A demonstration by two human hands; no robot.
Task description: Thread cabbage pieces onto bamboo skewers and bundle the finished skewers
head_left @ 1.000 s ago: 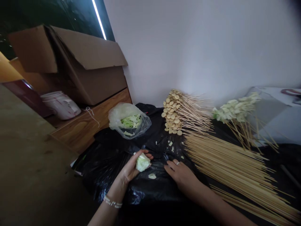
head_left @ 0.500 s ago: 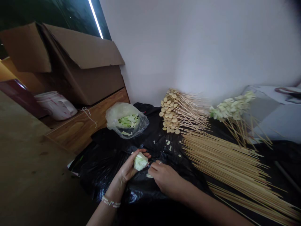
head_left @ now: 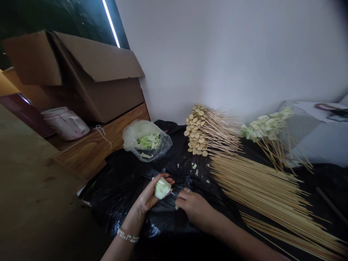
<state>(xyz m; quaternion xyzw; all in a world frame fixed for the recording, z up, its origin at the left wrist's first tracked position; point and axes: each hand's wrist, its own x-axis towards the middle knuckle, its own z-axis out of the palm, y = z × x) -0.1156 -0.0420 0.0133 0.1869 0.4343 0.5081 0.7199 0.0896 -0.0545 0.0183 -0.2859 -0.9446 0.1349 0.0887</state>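
A folded pale green cabbage piece [head_left: 162, 188] lies in my left hand [head_left: 150, 192], whose fingers curl round its far side. Just right of it, my right hand [head_left: 194, 208] is closed in a pinch over the black plastic sheet [head_left: 168, 219]; a small pale bit shows at its fingertips, too small to name. Beyond my hands an open clear bag [head_left: 146, 140] holds cut cabbage leaves. Small pale scraps [head_left: 194, 166] are scattered on the black plastic between the bag and the bare sticks [head_left: 261, 181].
Skewers with pale round slices [head_left: 196, 130] are stacked against the wall. Skewers with cabbage [head_left: 268, 125] lean near a white box [head_left: 312, 127] at the right. A cardboard box [head_left: 108, 94] and a white jar [head_left: 66, 123] stand on the wooden surface [head_left: 100, 145] at the left.
My right hand has moved slightly right, away from the cabbage piece in my left hand. The pale bit at its fingertips shows less now. My left hand has barely moved.
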